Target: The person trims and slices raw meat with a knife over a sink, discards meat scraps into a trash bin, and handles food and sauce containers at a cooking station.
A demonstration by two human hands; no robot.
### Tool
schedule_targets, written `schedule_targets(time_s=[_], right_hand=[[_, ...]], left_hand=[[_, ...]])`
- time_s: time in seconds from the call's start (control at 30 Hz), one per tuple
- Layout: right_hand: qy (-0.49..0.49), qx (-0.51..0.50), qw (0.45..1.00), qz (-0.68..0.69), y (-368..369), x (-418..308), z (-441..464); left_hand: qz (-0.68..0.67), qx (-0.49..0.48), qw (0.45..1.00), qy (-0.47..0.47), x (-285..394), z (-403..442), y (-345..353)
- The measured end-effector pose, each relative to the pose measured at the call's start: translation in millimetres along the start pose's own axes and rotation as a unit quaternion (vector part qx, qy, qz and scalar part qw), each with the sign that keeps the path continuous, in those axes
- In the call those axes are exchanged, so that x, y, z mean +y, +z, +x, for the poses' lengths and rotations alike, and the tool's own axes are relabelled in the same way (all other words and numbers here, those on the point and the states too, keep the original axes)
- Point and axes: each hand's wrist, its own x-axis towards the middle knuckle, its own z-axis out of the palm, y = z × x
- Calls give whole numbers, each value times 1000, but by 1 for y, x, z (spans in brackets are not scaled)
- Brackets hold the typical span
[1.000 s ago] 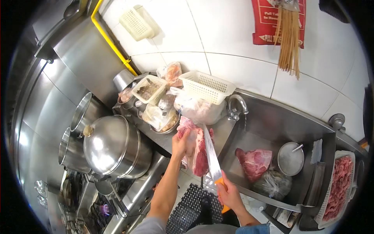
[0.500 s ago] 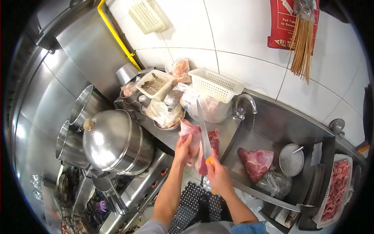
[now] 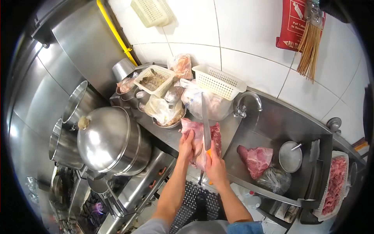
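My left hand point(image 3: 186, 144) grips the left edge of a large raw piece of meat point(image 3: 197, 134), pale and fatty on one side and dark red on the other. In my right hand point(image 3: 215, 169) is a knife point(image 3: 206, 123) with an orange-yellow handle. Its long blade points away from me and lies over the meat; whether the edge is in the meat I cannot tell. The meat is at the front of the steel counter point(image 3: 230, 127), left of the sink.
The sink point(image 3: 249, 130) holds another chunk of meat point(image 3: 256, 160), a bagged item point(image 3: 275, 180) and a metal pan point(image 3: 290, 156). Water runs from the tap point(image 3: 249, 102). Bags and baskets point(image 3: 155, 80) crowd the back counter. Left stand a domed pot point(image 3: 107, 136) and a lit burner point(image 3: 97, 208).
The knife and my right hand have moved slightly, and the blade stands straighter across the view. More of the meat's red right side shows. The whole view has shifted a little.
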Motion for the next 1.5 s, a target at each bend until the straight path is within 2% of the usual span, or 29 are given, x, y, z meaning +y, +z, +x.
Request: schedule_targets(time_s=[0.07,0.17,0.23,0.37,0.5,0.6,0.7,0.8,0.83,0.87,0.93,1.03,1.13,1.17,1.27,1.3,1.43,1.5], right_hand=[[-13,16,1000,-14,6,5,-6],[31,-18,999,-41,3,-2,-26],[-15,-3,1000,-27,4,17,-65],[-36,-11,999,-31,-19,6,-75],[34,-87,995,-37,-32,-21,-20],[66,-108,989,-82,-33,-22,-36],[45,-97,992,-66,-42,-15,-88],[21,-70,996,-57,-33,-26,-63],[94,-112,988,-56,-31,-37,-39],[91,-105,988,-63,-29,-41,-27],[78,-94,990,-76,-21,-44,-13],[-45,-53,996,-60,-20,-3,-69],[-116,1,991,-67,-10,6,-82],[20,-53,997,-46,-13,-16,-65],[103,-70,992,-11,2,-25,-15],[50,-37,998,-8,13,-11,-24],[42,-54,998,12,6,8,-98],[29,-47,998,11,8,10,-78]], left_hand=[[-1,8,1000,-4,-3,3,-4],[12,24,1000,-9,-13,15,-20],[8,29,1000,1,-17,19,-26],[1,-39,999,-13,-2,-7,-25],[-2,-56,998,-24,-2,-9,-26],[-22,-40,999,-8,-2,-5,-26],[-29,-20,999,0,1,-1,-23],[-3,-35,999,-14,0,-6,-25],[8,-47,999,-18,0,-7,-23],[11,-37,999,-19,1,-8,-21],[19,-16,1000,-13,8,-4,-18],[37,-18,999,1,10,6,-23],[56,-23,998,0,8,5,-26],[59,-29,998,-13,11,-1,-24],[58,-39,997,-35,19,-3,-17],[56,-33,997,-36,20,1,-18],[56,-4,998,-11,12,10,-24],[52,-4,999,-14,14,15,-20]])
